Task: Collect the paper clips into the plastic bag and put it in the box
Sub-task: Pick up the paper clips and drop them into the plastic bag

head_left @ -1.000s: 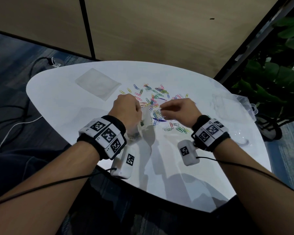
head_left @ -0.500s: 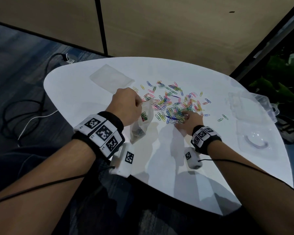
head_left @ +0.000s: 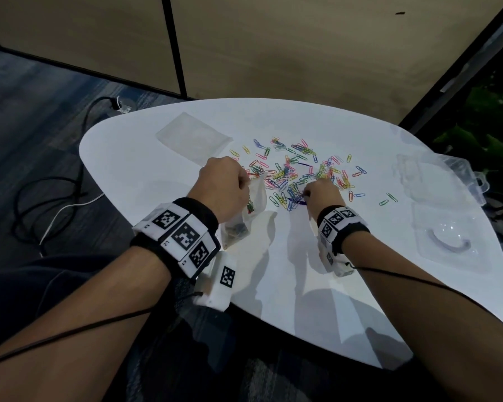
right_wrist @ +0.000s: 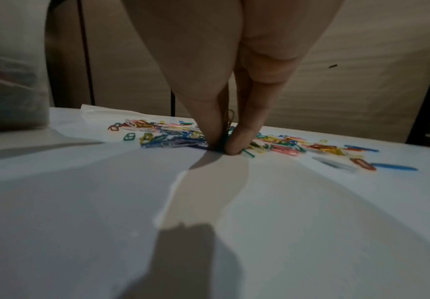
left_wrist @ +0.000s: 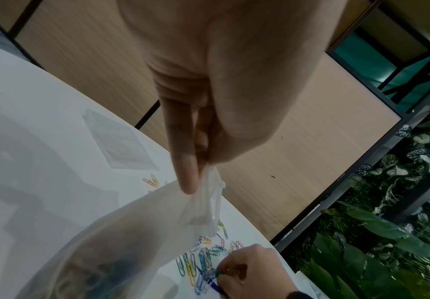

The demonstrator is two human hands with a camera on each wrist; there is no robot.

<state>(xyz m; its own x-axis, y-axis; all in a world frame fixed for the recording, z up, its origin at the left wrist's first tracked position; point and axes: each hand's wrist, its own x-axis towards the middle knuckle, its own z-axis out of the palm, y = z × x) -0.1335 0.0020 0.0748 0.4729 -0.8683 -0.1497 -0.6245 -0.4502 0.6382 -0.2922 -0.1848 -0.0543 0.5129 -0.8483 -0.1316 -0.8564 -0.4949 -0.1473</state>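
Note:
Coloured paper clips (head_left: 295,169) lie scattered over the middle of the white table (head_left: 146,169). My left hand (head_left: 225,185) pinches the rim of a clear plastic bag (head_left: 251,210), which hangs open with some clips in its bottom. In the left wrist view the bag (left_wrist: 121,242) hangs from my thumb and forefinger. My right hand (head_left: 321,195) is down on the near edge of the pile, thumb and fingers pinching a small bunch of clips (right_wrist: 224,141). The clear plastic box (head_left: 438,181) stands open at the table's right side.
A second flat plastic bag (head_left: 193,137) lies at the table's far left. A clear lid or tray (head_left: 450,239) with a curved mark lies near the right edge. Cables (head_left: 56,195) run over the floor on the left. Plants (head_left: 482,134) stand to the right.
My right hand went from beside the bag's mouth out into the pile and now pinches clips at the pile's near edge. The left hand has kept hold of the bag.

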